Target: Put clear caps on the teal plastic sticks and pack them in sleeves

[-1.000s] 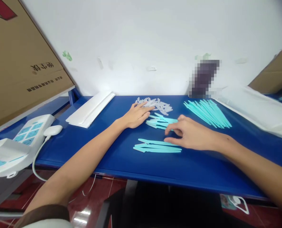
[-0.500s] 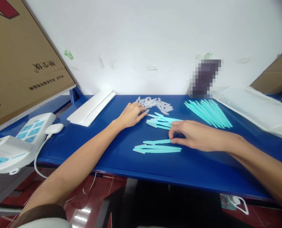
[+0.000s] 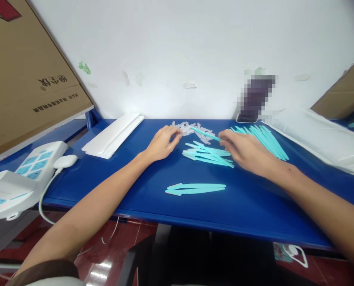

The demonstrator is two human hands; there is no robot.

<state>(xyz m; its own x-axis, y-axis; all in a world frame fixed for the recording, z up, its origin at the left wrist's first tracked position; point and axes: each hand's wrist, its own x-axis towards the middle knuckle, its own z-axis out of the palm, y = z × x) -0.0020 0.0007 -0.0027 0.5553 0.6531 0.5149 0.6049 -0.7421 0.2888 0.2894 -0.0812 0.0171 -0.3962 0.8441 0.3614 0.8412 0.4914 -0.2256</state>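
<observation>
My right hand (image 3: 235, 147) pinches a turquoise eyebrow razor (image 3: 205, 134) by its handle end, its tip pointing left above the pile of small clear plastic caps (image 3: 205, 133). My left hand (image 3: 166, 142) is closed in a pinch at the left side of that pile; a small clear cap seems to be between its fingertips, mostly hidden. Below my right hand lies a loose stack of turquoise razors (image 3: 205, 155). Closer to the front edge, two more razors (image 3: 197, 188) lie side by side. A larger heap of razors (image 3: 270, 141) is at the back right, partly behind my right hand.
A white folded packet (image 3: 114, 135) lies on the blue table (image 3: 135, 198) at left. A power strip (image 3: 36, 167) with a white cable is at the left edge. A blurred phone (image 3: 256, 99) leans on the wall, beside a white plastic bag (image 3: 322, 139). Cardboard boxes flank both sides.
My right hand has lifted one razor from the front group and moved it up and away, towards the caps. My left hand has risen slightly, fingertips pinched; the cap beside them has left the table.
</observation>
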